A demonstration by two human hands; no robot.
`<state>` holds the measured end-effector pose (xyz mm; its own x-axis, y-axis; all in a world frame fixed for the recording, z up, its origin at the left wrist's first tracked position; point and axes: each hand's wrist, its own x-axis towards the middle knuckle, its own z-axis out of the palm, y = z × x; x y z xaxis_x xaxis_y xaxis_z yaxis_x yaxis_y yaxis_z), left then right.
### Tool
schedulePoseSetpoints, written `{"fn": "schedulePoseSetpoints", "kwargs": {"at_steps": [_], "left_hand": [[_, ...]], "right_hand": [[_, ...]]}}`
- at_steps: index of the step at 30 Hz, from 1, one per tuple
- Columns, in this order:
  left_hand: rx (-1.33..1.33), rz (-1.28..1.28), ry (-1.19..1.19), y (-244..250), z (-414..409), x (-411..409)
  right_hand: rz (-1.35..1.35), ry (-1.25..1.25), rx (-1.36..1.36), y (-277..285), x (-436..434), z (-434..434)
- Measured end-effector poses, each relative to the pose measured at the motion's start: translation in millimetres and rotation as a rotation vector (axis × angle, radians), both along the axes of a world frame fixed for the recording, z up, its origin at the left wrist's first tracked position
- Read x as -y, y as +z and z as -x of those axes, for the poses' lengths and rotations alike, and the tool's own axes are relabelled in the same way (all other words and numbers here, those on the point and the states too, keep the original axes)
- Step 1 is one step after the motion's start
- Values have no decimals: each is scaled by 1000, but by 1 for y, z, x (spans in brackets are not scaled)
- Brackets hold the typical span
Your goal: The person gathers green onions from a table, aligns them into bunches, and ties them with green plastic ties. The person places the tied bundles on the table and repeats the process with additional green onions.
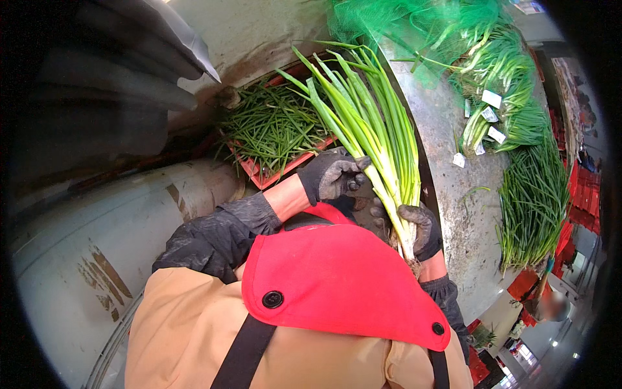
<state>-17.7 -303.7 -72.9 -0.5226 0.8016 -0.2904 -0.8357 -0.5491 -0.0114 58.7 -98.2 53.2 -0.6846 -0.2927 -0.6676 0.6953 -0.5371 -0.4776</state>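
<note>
A bunch of green onions [371, 126] stands tilted before me, leaves fanned away from me and roots near my red apron. My right hand [420, 226], in a dark grey work glove, is closed around the white stalks just above the roots. Higher up on the bunch's left side, my left hand [335, 176], in the same kind of glove, has its thumb and finger at the outer stalk. Its fingers are curled, and whether they pinch that stalk cannot be told.
Left of the bunch, a red plastic crate [257, 179] holds loose green leaves. On the metal table [457, 194] at right lie tagged green onion bundles [522, 104], a darker leafy pile [532, 209] and green netting [413, 29]. A grey rounded metal surface [97, 228] is at left.
</note>
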Motion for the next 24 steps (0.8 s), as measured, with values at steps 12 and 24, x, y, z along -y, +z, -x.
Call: {"fn": "schedulePoseSetpoints", "kwargs": {"at_steps": [12, 24], "left_hand": [[-144, 289, 18, 14, -1, -1], [-1546, 1399, 85, 80, 5, 22]], "right_hand": [[257, 43, 133, -5, -14, -4], [193, -65, 60, -11, -11, -4]]}}
